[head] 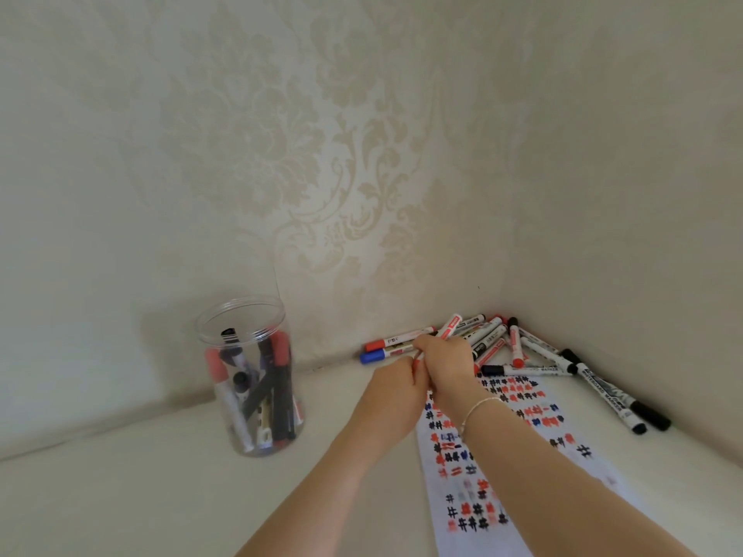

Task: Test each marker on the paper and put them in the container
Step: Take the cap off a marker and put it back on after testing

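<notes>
1. A clear plastic container stands upright and open-topped on the surface near the wall, well to the left of the paper. It holds several markers, leaning at angles, with red and black caps showing.
2. A pile of loose markers lies in the corner where the walls meet, white barrels with red, blue and black caps, crossing one another. Two of them, a red-capped one and a blue-capped one below it, lie side by side along the wall at the pile's left. Two black-capped ones lie apart at the right.
3. A white paper lies flat, just in front of the pile, covered in rows of small red, black and blue test marks.
4. One red-capped marker is held above the paper's far end.
</notes>
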The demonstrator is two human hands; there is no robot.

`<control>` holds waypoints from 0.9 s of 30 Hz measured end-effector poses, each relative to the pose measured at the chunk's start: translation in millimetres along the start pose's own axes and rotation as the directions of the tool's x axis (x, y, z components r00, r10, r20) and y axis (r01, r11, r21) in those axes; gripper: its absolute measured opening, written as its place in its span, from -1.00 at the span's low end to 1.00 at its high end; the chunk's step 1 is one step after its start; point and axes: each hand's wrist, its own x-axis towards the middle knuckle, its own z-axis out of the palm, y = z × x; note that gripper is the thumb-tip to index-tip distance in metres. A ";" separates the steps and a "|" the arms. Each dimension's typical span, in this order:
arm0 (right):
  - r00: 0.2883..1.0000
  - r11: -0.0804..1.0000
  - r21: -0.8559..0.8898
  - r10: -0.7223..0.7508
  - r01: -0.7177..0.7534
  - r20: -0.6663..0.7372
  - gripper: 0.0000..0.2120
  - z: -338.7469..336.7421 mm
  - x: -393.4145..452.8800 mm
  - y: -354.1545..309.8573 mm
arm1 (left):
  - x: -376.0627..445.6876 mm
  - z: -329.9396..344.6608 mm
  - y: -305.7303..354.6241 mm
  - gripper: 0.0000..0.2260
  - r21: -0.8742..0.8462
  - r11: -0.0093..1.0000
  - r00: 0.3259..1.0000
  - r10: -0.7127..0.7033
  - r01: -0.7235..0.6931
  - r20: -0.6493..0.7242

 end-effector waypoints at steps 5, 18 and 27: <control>1.000 0.995 0.093 0.028 -0.028 -0.003 -0.82 4.6 1.4 -2.8 | 1.2 -9.4 2.7 -0.62 -0.172 0.984 0.999 -0.037 0.042 0.032; 0.994 0.986 0.134 0.088 -0.096 0.062 -0.84 16.4 6.1 -14.4 | 5.9 -25.0 5.0 -0.68 -0.720 0.608 0.930 -0.091 0.335 0.356; 0.987 0.972 0.189 0.151 -0.138 -0.059 -0.89 -50.2 31.4 -39.6 | -4.7 -29.7 -38.6 -0.72 -0.792 0.504 0.938 -0.148 0.345 0.314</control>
